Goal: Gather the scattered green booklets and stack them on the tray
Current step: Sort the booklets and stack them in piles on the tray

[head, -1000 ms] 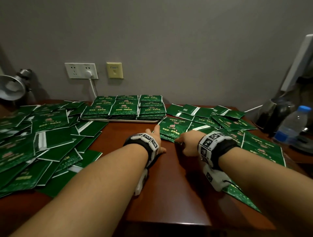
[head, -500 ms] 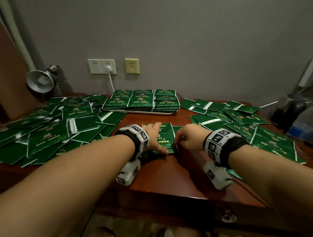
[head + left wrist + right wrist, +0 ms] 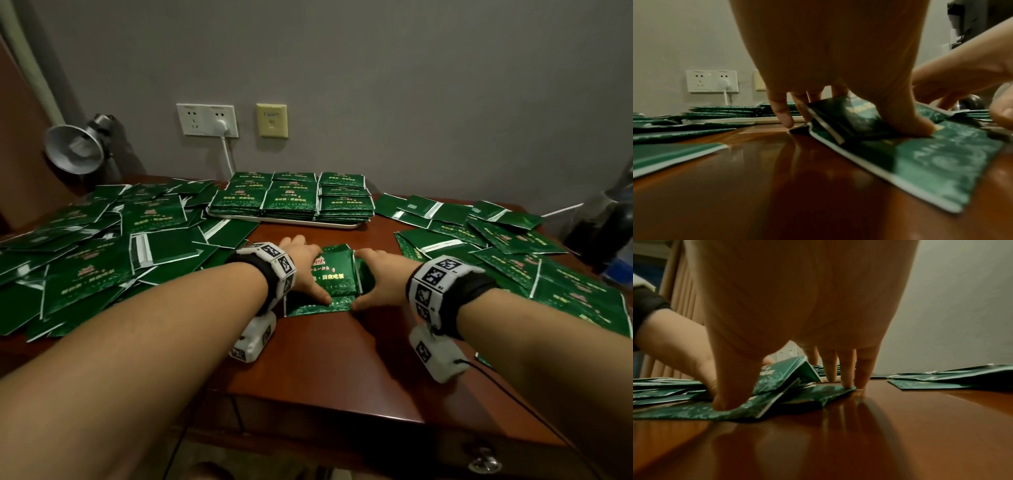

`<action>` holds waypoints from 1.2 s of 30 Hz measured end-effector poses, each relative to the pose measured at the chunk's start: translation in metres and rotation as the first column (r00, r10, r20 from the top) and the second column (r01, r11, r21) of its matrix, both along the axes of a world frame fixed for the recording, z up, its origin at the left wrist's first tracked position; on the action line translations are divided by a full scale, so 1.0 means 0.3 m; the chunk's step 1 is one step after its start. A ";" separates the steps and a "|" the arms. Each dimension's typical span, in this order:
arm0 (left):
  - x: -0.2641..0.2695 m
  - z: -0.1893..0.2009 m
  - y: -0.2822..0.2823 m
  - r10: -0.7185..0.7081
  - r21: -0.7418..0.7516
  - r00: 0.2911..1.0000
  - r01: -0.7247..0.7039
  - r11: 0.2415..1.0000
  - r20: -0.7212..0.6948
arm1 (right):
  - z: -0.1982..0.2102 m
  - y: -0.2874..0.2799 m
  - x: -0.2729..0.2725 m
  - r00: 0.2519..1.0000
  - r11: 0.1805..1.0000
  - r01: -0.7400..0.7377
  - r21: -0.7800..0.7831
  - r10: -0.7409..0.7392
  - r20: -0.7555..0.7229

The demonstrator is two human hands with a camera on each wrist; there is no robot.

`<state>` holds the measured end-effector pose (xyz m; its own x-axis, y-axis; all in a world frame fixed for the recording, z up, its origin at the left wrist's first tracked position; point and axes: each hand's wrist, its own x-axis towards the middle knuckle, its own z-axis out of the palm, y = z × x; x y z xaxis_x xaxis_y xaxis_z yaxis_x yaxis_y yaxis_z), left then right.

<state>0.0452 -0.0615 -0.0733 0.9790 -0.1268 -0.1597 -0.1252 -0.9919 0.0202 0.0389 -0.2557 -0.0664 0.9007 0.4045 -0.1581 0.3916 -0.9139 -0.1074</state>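
A small bunch of green booklets (image 3: 334, 274) lies on the brown table between my two hands. My left hand (image 3: 301, 263) holds its left side, thumb down on a cover and fingers curled at the far edge. My right hand (image 3: 380, 274) holds the right side the same way. The left wrist view has my left hand (image 3: 849, 120) with its thumb pressing the tilted booklets (image 3: 931, 154). Under my right hand (image 3: 789, 391) the booklets (image 3: 781, 374) fan up unevenly. Further back, the white tray (image 3: 291, 222) carries three rows of stacked booklets.
Loose booklets cover the table's left side (image 3: 102, 246) and right side (image 3: 513, 246). A metal lamp (image 3: 73, 149) stands at the back left, below wall sockets (image 3: 207, 120) with a plugged cable. A dark kettle (image 3: 609, 222) and a bottle (image 3: 620, 267) sit at the far right.
Both hands have drawn a few booklets from the right pile toward the table's middle and closed in on them from both sides. The head view has dropped and shifted left.
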 end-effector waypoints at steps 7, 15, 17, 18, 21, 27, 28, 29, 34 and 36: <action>0.020 0.040 0.047 0.054 -0.249 0.993 -0.026 0.968 0.109 | 0.018 0.051 0.035 0.999 1.000 0.019 -0.003 -0.019 -0.027; -0.020 0.164 0.151 0.016 -0.179 0.977 0.023 0.984 0.212 | 0.051 0.141 0.041 0.998 0.998 -0.052 -0.025 0.051 -0.033; -0.043 0.177 0.182 -0.001 -0.192 0.984 0.036 0.981 0.179 | 0.035 0.172 0.036 0.995 0.991 -0.097 -0.091 0.094 -0.039; -0.054 0.180 0.196 -0.004 -0.183 0.988 0.033 0.983 0.153 | 0.030 0.184 0.033 0.993 0.986 -0.112 -0.122 0.107 -0.043; -0.075 0.176 0.222 -0.012 -0.080 0.994 0.021 0.997 0.110 | 0.030 0.206 0.045 0.991 0.978 -0.122 -0.170 0.111 -0.073; -0.087 0.149 0.233 0.043 -0.087 0.991 -0.032 0.996 0.124 | 0.031 0.232 0.064 0.995 0.952 -0.079 -0.297 0.095 0.038; -0.087 0.147 0.232 0.056 -0.092 0.990 -0.044 0.995 0.127 | 0.034 0.232 0.062 0.994 0.954 -0.077 -0.289 0.095 0.049; -0.087 0.145 0.231 0.072 -0.091 0.988 -0.060 0.994 0.134 | 0.037 0.231 0.063 0.994 0.964 -0.079 -0.255 0.095 0.054; -0.084 0.177 0.236 0.180 -0.068 0.965 -0.170 0.983 0.192 | 0.087 0.207 0.053 0.995 0.994 -0.054 0.092 0.047 0.084; -0.085 0.193 0.243 0.204 -0.056 0.957 -0.197 0.979 0.205 | 0.124 0.196 0.046 0.998 0.977 -0.017 0.212 0.004 0.061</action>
<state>0.0198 0.0115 -0.0155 0.9959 0.0734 0.0521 0.0709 -0.9963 0.0492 0.0526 -0.1970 -0.0293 0.9015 0.4326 -0.0137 0.4127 -0.8686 -0.2743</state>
